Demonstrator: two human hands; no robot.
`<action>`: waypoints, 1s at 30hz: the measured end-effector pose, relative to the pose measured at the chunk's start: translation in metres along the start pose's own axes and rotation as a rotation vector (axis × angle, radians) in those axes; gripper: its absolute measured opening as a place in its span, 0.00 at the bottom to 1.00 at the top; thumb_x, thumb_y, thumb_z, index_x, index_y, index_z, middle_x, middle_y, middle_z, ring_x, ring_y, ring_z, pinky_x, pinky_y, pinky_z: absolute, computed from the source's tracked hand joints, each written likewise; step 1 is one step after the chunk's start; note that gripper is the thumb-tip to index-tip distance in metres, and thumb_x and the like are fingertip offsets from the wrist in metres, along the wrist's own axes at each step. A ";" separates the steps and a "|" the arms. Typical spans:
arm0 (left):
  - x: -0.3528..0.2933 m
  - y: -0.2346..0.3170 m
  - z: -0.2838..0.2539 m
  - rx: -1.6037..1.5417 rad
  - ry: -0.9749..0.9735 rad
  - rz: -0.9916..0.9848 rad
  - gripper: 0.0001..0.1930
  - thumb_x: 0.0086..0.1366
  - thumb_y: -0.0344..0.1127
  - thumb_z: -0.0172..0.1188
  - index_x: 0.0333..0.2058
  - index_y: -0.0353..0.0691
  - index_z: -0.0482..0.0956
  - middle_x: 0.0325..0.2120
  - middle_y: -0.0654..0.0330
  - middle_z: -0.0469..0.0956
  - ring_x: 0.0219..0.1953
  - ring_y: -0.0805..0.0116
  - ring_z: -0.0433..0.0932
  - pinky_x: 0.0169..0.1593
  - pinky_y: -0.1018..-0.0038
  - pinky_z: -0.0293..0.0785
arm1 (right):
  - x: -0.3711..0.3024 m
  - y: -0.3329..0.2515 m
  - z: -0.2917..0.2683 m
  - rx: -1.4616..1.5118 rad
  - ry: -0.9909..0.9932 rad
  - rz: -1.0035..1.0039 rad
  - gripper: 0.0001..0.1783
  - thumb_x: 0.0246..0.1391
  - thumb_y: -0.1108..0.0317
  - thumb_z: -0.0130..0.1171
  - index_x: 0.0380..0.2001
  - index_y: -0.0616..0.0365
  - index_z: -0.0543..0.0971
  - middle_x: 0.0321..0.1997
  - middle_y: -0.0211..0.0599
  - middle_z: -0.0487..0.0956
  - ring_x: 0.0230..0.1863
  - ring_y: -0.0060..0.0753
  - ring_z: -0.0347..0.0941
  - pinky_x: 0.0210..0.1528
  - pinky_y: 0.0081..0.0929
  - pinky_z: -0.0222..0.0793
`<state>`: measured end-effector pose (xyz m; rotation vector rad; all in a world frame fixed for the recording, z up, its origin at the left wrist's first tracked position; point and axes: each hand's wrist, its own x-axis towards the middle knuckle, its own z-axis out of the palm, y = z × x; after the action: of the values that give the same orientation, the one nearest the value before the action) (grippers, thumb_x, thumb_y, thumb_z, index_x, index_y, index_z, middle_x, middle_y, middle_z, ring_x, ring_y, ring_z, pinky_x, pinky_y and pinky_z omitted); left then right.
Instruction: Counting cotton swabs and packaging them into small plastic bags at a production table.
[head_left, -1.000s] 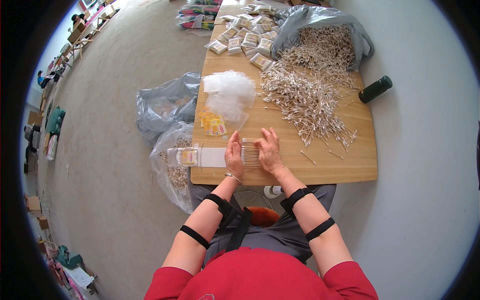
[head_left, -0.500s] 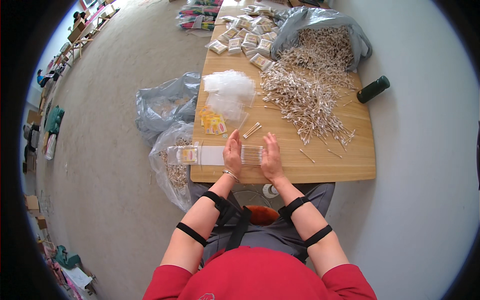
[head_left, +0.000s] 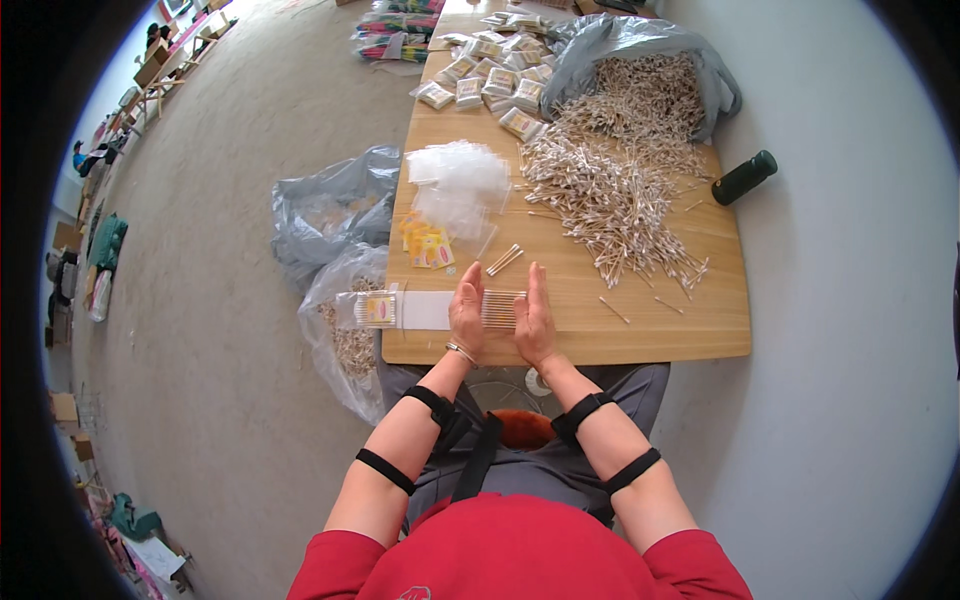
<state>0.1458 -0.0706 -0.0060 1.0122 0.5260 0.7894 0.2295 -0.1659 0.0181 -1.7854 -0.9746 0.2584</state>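
Note:
A flat row of cotton swabs (head_left: 500, 310) lies near the table's front edge, between my two hands. On its left end stands my left hand (head_left: 467, 312), palm turned inward and fingers stretched out. At the right end, my right hand (head_left: 535, 318) is held the same way, its palm facing the swab ends or sides. Neither hand is wrapped around anything. Left of my left hand runs a pale flat strip (head_left: 427, 310), and a clear packet of swabs with a yellow label (head_left: 376, 308) sits at the table's left edge. A few loose swabs (head_left: 505, 260) lie just beyond my fingertips.
A large heap of swabs (head_left: 610, 195) spills from a grey plastic bag (head_left: 725, 85). Filled packets (head_left: 500, 75) lie at the back, clear bags (head_left: 455, 170) and yellow cards (head_left: 430, 247) at left. A dark green bottle (head_left: 745, 178) stands at right; plastic bags (head_left: 335, 215) sit beside the table.
My right hand has shifted slightly left, closer to my left hand, and turned more upright with its fingers together. The left hand has barely moved.

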 end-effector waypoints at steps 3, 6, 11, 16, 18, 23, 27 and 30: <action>0.005 -0.006 -0.005 -0.049 0.009 0.015 0.33 0.70 0.52 0.38 0.61 0.28 0.54 0.62 0.48 0.55 0.66 0.61 0.52 0.67 0.69 0.46 | -0.008 0.001 -0.013 -0.606 -0.339 -0.148 0.41 0.59 0.49 0.45 0.64 0.70 0.49 0.70 0.56 0.46 0.72 0.51 0.36 0.71 0.41 0.34; 0.004 -0.017 -0.013 -0.070 -0.023 0.021 0.32 0.71 0.51 0.37 0.62 0.28 0.53 0.63 0.49 0.53 0.66 0.61 0.50 0.68 0.68 0.44 | -0.021 -0.012 -0.009 -0.718 -0.449 -0.188 0.49 0.53 0.45 0.50 0.64 0.71 0.46 0.69 0.58 0.44 0.72 0.52 0.35 0.71 0.44 0.31; 0.007 -0.018 -0.017 -0.073 -0.076 0.039 0.32 0.71 0.51 0.37 0.62 0.28 0.52 0.64 0.49 0.53 0.66 0.62 0.50 0.68 0.68 0.43 | -0.020 -0.014 -0.004 -0.786 -0.451 -0.169 0.52 0.52 0.39 0.48 0.64 0.71 0.45 0.69 0.59 0.43 0.72 0.52 0.33 0.71 0.43 0.29; -0.003 0.012 -0.015 0.316 -0.086 -0.015 0.22 0.70 0.40 0.44 0.57 0.33 0.64 0.60 0.48 0.61 0.64 0.59 0.56 0.64 0.67 0.53 | -0.021 -0.013 -0.003 -0.783 -0.463 -0.153 0.56 0.49 0.35 0.49 0.64 0.72 0.45 0.70 0.58 0.40 0.72 0.51 0.31 0.71 0.42 0.27; -0.017 0.023 -0.015 0.574 -0.132 0.071 0.21 0.66 0.37 0.47 0.55 0.34 0.67 0.56 0.48 0.65 0.61 0.56 0.59 0.62 0.66 0.57 | -0.020 -0.014 -0.005 -0.766 -0.474 -0.138 0.57 0.47 0.35 0.51 0.64 0.72 0.46 0.70 0.58 0.41 0.72 0.51 0.32 0.71 0.42 0.27; -0.065 0.056 -0.006 1.435 -0.373 0.311 0.25 0.57 0.38 0.59 0.53 0.39 0.69 0.38 0.51 0.69 0.42 0.53 0.67 0.48 0.62 0.64 | -0.022 -0.005 -0.002 -0.935 -0.428 -0.197 0.56 0.45 0.42 0.53 0.64 0.72 0.43 0.70 0.57 0.41 0.72 0.50 0.33 0.72 0.41 0.28; -0.077 0.063 0.003 1.592 -0.433 0.185 0.34 0.58 0.50 0.57 0.60 0.43 0.60 0.39 0.54 0.67 0.42 0.56 0.65 0.47 0.63 0.62 | -0.024 0.001 0.001 -1.006 -0.390 -0.242 0.54 0.45 0.46 0.52 0.64 0.71 0.41 0.70 0.56 0.41 0.73 0.50 0.33 0.72 0.40 0.28; -0.075 0.061 0.000 1.647 -0.447 0.162 0.34 0.59 0.53 0.55 0.60 0.43 0.61 0.39 0.55 0.67 0.43 0.58 0.65 0.47 0.65 0.61 | -0.023 -0.003 0.001 -1.009 -0.428 -0.221 0.55 0.45 0.45 0.52 0.64 0.71 0.42 0.70 0.56 0.41 0.73 0.50 0.33 0.72 0.40 0.28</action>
<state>0.0790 -0.1117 0.0508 2.6837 0.6701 0.0705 0.2125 -0.1814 0.0141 -2.5400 -1.8056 -0.0191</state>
